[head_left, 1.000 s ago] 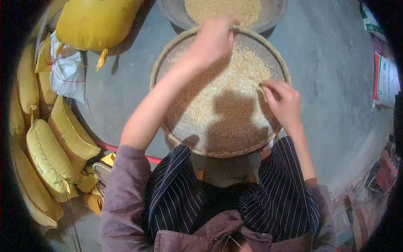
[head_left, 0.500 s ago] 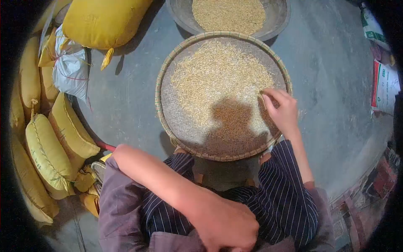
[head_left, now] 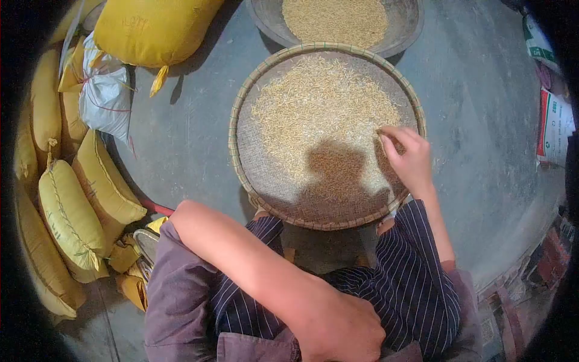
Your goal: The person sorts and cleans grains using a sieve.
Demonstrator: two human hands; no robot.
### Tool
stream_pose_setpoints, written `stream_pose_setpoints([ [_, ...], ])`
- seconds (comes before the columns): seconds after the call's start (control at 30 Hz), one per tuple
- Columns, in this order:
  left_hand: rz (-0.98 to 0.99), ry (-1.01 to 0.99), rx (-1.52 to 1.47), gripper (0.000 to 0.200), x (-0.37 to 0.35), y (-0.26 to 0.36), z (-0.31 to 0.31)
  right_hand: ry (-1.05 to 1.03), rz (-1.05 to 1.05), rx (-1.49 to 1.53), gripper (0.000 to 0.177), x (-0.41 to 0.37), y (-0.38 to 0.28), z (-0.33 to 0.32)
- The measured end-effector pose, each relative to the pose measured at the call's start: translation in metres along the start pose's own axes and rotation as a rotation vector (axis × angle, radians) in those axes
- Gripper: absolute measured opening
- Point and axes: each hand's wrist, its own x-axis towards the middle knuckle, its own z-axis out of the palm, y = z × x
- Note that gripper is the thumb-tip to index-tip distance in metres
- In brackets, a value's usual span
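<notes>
A round woven bamboo tray [head_left: 250, 163] with a pale rim rests in front of my knees. Straw-coloured unhusked rice [head_left: 301, 102] is spread over its middle and far part, with a dark shadow across the near part. Over the tray's right side is my right hand [head_left: 410, 158], thumb and fingertips brought together just at the grain's edge. Whatever lies between those fingertips is too small to make out. My left hand [head_left: 347, 332] is bent back over my lap, knuckles up, with its fingers hidden underneath.
Behind the tray stands a wide metal basin [head_left: 413, 30] of grain. A large yellow sack [head_left: 151, 30], a tied white bag [head_left: 105, 99] and several stuffed yellow sacks [head_left: 69, 217] line the left. Printed bags [head_left: 555, 127] lie at the right edge.
The whole view has shifted slightly to the right. Both hands keep nearly the same pose, the right one still at the grain's edge.
</notes>
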Motion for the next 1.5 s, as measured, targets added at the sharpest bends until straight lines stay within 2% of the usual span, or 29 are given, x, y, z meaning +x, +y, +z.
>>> stream_pose_setpoints([
  [0.4, 0.005, -0.031, 0.085, 0.033, 0.024, -0.003, -0.005, 0.001, -0.021, -0.024, 0.014, 0.001, 0.0, 0.001],
  [0.53, -0.001, -0.034, 0.125, 0.033, 0.008, -0.006, -0.032, -0.009, -0.011, -0.035, 0.014, 0.001, -0.001, 0.001],
  [0.87, -0.03, -0.043, 0.222, 0.035, 0.012, 0.002, -0.027, -0.002, -0.016, -0.02, 0.013, 0.001, 0.0, 0.005],
  [0.97, -0.127, 0.041, 0.276, 0.037, 0.002, -0.006, -0.039, 0.005, -0.043, -0.011, 0.013, 0.002, -0.001, 0.007],
  [1.03, -0.203, 0.049, 0.088, 0.034, -0.009, -0.005, -0.043, -0.013, -0.048, -0.038, 0.014, 0.003, -0.004, 0.009],
  [1.07, -0.123, 0.214, 0.078, 0.029, -0.015, -0.012, -0.035, -0.013, -0.055, -0.038, 0.014, 0.003, -0.006, 0.01],
  [1.1, -0.124, 0.217, 0.084, 0.029, -0.021, -0.014, -0.031, -0.022, -0.065, -0.046, 0.014, 0.003, -0.009, 0.011],
  [1.17, -0.041, 0.451, -0.082, 0.021, -0.038, -0.013, -0.029, -0.027, -0.079, -0.056, 0.014, 0.004, -0.014, 0.014],
  [1.23, 0.009, 0.378, -0.176, 0.02, -0.059, -0.017, -0.029, -0.058, -0.016, -0.01, 0.013, 0.003, -0.015, 0.018],
  [1.3, -0.093, 0.467, -0.275, 0.02, -0.081, -0.025, -0.028, -0.06, -0.016, -0.025, 0.013, 0.003, -0.018, 0.02],
  [1.37, -0.263, 0.589, -0.106, 0.025, -0.106, -0.033, -0.027, -0.063, -0.003, -0.034, 0.013, -0.001, -0.02, 0.023],
  [1.43, -0.518, 0.752, 0.091, 0.028, -0.126, -0.044, -0.02, -0.054, -0.057, -0.083, 0.014, -0.004, -0.021, 0.023],
  [1.47, -0.515, 0.755, 0.091, 0.028, -0.136, -0.048, -0.017, -0.057, -0.06, -0.086, 0.014, -0.006, -0.02, 0.024],
  [1.5, -0.635, 0.853, 0.27, 0.029, -0.146, -0.053, -0.014, -0.068, -0.068, -0.106, 0.014, -0.008, -0.019, 0.025],
])
